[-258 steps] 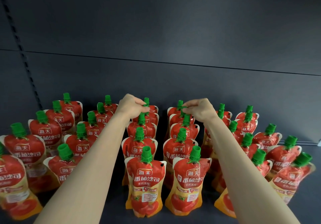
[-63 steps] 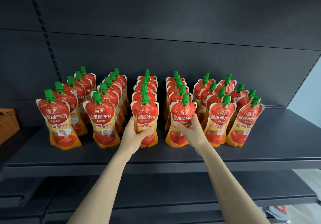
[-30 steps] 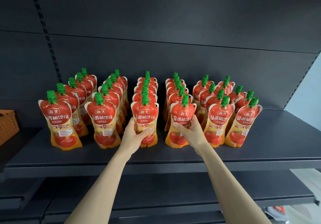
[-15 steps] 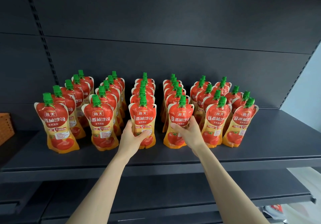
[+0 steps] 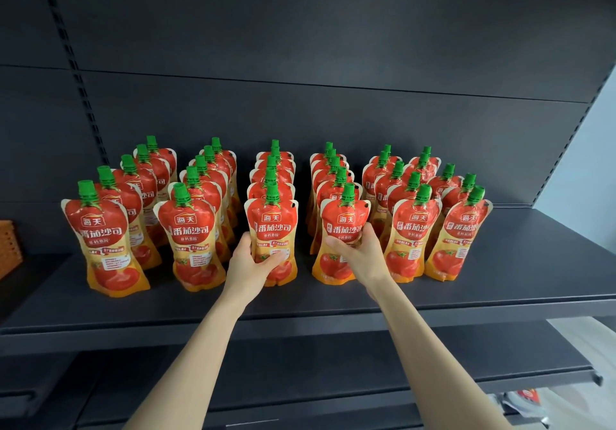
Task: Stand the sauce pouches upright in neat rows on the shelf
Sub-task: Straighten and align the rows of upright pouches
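Observation:
Several rows of red and orange sauce pouches with green caps stand upright on the dark shelf (image 5: 520, 283), running from front to back. My left hand (image 5: 248, 268) grips the waist of the front pouch of the third row (image 5: 271, 219). My right hand (image 5: 361, 253) grips the waist of the front pouch of the fourth row (image 5: 345, 216). Both pouches stand on the shelf board. The lower parts of the pouches behind the front ones are hidden.
An orange basket (image 5: 8, 249) shows at the left edge. The shelf's dark back panel (image 5: 333, 113) rises behind the rows. A lower shelf (image 5: 333, 373) runs below my arms. Bare shelf board lies to the right of the rows.
Since 8.6 s ago my hands have come from the back pouches' caps to the two front pouches. Over the last second both hands have kept their grip; only the view shifted slightly.

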A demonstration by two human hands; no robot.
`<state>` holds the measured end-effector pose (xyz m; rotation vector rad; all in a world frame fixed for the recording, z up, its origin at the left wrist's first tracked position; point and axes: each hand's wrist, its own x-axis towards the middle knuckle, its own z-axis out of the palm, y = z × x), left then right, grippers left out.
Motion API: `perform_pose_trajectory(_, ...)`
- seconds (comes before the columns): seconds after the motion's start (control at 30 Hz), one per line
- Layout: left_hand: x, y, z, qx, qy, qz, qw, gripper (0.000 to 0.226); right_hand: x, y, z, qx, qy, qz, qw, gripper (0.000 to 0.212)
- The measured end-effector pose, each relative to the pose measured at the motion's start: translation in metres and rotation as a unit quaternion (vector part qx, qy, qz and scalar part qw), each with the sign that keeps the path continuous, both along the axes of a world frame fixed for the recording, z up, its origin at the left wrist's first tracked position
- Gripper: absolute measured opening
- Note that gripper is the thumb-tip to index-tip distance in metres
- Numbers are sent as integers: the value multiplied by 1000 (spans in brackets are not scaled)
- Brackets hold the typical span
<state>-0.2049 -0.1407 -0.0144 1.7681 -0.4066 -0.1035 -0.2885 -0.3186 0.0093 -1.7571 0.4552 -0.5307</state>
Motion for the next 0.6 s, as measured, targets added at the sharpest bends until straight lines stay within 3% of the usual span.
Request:
perform_pose_trajectory(0.23,-16,4,3,20,-20,23,999,62,-17,7,2,-48,-6,-14,999,69)
perform_pose_trajectory(0.4,-41,14,-5,21,-76,46,996,67,-45,7,1,-81,-11,-71,994,60)
perform_pose_trajectory(0.6,-83,7,-5,26,-152,45,987,41,-88,-4,-2,-94,-20,-94,991,32)
